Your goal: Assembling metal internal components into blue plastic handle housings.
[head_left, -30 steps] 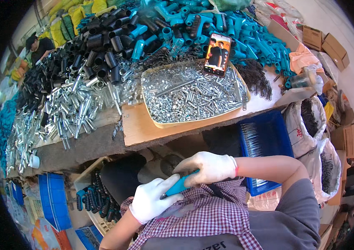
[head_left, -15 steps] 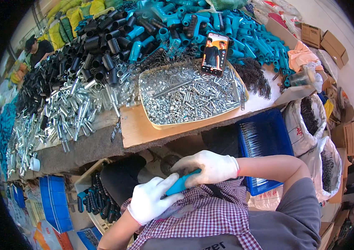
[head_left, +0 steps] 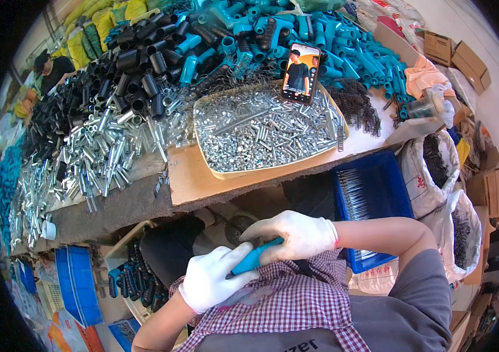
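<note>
Over my lap, both hands in white gloves hold one teal plastic tubular housing [head_left: 253, 258], tilted up to the right. My left hand [head_left: 214, 280] wraps its lower left end, thumb and fingers closed round it. Curled over the upper right end is my right hand [head_left: 292, 236], which hides that end. A checked apron [head_left: 296, 296] lies just beneath the piece. In front of me on the bench, a shallow cream tray [head_left: 249, 174] holds many small metal pins and short cylinders. A phone [head_left: 300, 73] with a lit screen leans on the tray's far edge.
Teal housings [head_left: 343, 53] and black tubes [head_left: 144, 70] are heaped along the bench's back, with shiny metal tubes [head_left: 94, 155] at left. A blue bin [head_left: 378, 182] with metal rods stands right, beside white sacks [head_left: 461, 234] of springs. Lower left is a crate of black-and-teal grips [head_left: 138, 281].
Both hands keep their hold on the teal housing and have hardly moved. The picture on the phone's screen is different.
</note>
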Demonstrator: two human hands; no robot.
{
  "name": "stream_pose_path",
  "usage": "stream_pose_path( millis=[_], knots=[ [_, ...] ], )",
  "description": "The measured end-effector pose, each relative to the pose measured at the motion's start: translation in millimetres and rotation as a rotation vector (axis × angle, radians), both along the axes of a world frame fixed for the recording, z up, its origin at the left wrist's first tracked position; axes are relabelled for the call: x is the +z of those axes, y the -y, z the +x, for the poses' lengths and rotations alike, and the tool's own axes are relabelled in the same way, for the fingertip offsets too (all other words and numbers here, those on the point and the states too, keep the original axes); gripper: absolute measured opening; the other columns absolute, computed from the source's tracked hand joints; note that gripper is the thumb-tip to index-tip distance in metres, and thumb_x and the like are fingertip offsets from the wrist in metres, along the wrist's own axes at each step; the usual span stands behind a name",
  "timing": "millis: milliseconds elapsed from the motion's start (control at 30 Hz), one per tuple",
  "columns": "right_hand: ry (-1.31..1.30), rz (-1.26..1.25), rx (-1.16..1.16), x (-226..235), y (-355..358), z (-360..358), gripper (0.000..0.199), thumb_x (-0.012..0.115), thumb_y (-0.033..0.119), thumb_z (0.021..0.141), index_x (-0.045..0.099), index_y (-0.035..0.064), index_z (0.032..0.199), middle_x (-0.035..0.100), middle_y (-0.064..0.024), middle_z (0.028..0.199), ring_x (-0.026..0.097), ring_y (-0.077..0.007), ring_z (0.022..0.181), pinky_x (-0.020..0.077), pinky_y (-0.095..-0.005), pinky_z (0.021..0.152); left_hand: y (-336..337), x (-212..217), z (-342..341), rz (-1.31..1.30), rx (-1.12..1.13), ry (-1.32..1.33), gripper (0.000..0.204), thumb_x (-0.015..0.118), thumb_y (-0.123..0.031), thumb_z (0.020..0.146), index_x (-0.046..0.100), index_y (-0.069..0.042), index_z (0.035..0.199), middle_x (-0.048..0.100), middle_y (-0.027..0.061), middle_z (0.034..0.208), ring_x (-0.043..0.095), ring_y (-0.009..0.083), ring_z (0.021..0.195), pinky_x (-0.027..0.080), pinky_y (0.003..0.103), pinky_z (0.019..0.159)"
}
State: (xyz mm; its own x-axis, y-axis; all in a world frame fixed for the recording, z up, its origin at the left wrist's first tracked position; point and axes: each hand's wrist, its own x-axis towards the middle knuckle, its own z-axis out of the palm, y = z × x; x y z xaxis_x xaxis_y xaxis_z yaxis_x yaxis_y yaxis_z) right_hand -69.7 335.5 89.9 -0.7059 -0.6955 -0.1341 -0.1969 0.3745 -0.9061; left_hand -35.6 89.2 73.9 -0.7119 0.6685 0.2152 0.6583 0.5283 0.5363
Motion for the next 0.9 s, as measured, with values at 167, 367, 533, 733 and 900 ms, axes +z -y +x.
stream_pose_path(
  millis=[167, 367, 533, 733, 900],
  knots=[
    [0.155, -0.027, -0.022, -3, -8, -10, 0.041, 0.072, 0.023, 0.082, 0.067, -0.0034, 0.113, 0.070, -0.0140, 0.081, 0.067, -0.0165, 0.062, 0.0531, -0.0303, 0.059, 7, 21, -5, 0.024, 0.091, 0.243, 0.058, 0.085, -0.027, 0.069, 0.067, -0.003, 0.119, 0.067, 0.0159, 0.088, 0.068, 0.0330, 0.079, 0.055, 0.037, 0.072],
    [0.406, -0.083, -0.084, 4, -19, -12, 0.033, 0.075, 0.020, 0.080, 0.069, -0.0010, 0.105, 0.068, -0.0061, 0.073, 0.060, -0.0102, 0.055, 0.0464, -0.0252, 0.050, 16, 27, -19, 0.021, 0.012, 0.432, 0.054, 0.082, -0.023, 0.073, 0.067, -0.004, 0.122, 0.070, 0.0175, 0.102, 0.070, 0.0319, 0.093, 0.055, 0.036, 0.083],
    [0.296, 0.022, -0.083, 12, -26, -16, 0.034, 0.077, 0.020, 0.079, 0.069, 0.0005, 0.106, 0.069, -0.0055, 0.080, 0.061, -0.0091, 0.061, 0.0475, -0.0252, 0.054, 15, 24, -14, 0.000, 0.054, 0.396, 0.052, 0.080, -0.023, 0.074, 0.068, -0.005, 0.121, 0.070, 0.0154, 0.095, 0.070, 0.0311, 0.088, 0.055, 0.035, 0.080],
    [0.167, 0.107, -0.087, 11, -41, -21, 0.039, 0.080, 0.026, 0.077, 0.070, 0.0021, 0.106, 0.069, -0.0071, 0.085, 0.064, -0.0137, 0.070, 0.0507, -0.0295, 0.064, 17, 16, -14, 0.016, 0.070, 0.243, 0.051, 0.081, -0.025, 0.074, 0.069, -0.004, 0.119, 0.070, 0.0154, 0.093, 0.069, 0.0296, 0.083, 0.055, 0.035, 0.076],
    [-0.098, 0.085, -0.035, 5, -20, -6, 0.042, 0.077, 0.032, 0.077, 0.070, 0.0030, 0.105, 0.070, -0.0156, 0.095, 0.069, -0.0314, 0.088, 0.0532, -0.0381, 0.077, 7, 18, -11, -0.006, 0.079, 0.265, 0.054, 0.082, -0.030, 0.074, 0.068, -0.004, 0.120, 0.069, 0.0151, 0.092, 0.069, 0.0292, 0.080, 0.055, 0.035, 0.072]
  ],
)
